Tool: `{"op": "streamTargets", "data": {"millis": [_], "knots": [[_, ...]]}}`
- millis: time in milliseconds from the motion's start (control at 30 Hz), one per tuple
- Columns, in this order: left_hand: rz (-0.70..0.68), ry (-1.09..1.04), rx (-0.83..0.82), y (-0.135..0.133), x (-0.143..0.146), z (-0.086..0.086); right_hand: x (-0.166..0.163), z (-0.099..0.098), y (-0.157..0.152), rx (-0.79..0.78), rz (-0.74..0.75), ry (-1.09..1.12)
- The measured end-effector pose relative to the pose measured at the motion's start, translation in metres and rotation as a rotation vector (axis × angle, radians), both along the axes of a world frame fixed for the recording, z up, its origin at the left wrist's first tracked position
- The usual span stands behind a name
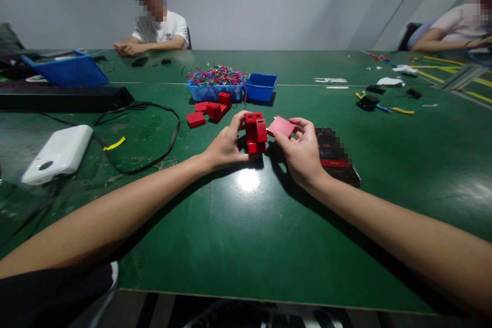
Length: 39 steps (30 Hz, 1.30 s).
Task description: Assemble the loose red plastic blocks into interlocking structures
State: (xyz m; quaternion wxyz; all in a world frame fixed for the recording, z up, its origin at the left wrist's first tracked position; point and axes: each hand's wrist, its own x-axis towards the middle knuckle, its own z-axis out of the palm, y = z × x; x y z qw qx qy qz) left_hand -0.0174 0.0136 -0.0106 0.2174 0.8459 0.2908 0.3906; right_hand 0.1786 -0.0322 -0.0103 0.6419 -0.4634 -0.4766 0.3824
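Observation:
My left hand (pixel 226 146) grips a small red plastic housing (pixel 255 133) that stands upright on the green table (pixel 249 225). My right hand (pixel 302 151) pinches a flat red cover plate (pixel 282 126) just to the right of the housing, close to its side. Several more red housings and parts (pixel 210 110) lie loose a little further back on the left.
A blue tray full of coloured wires (pixel 215 82) and an empty blue tray (pixel 262 86) stand behind. A dark device (pixel 336 156) lies under my right wrist. A white power bank (pixel 59 154) with black cables sits at left. Two other people sit at the far edge.

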Motion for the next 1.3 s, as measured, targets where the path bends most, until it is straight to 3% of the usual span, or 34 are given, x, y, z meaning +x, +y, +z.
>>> {"op": "streamTargets", "data": {"millis": [200,700,1067,1300], "knots": [[-0.011,-0.001,-0.01,0.0012,-0.0004,-0.0016,0.002,-0.0059,0.0056,-0.086,0.123,0.082],[-0.018,0.037,0.057,0.0023,-0.0015,-0.0003,-0.0001,0.001,0.0012,-0.028,0.083,0.115],[-0.029,0.05,0.062,0.0017,-0.0022,-0.0015,-0.0002,-0.0038,0.0055,-0.115,0.014,0.155],[-0.031,0.055,0.083,0.0018,-0.0019,0.0001,-0.0015,-0.0004,0.0036,-0.124,0.073,0.23]]}}
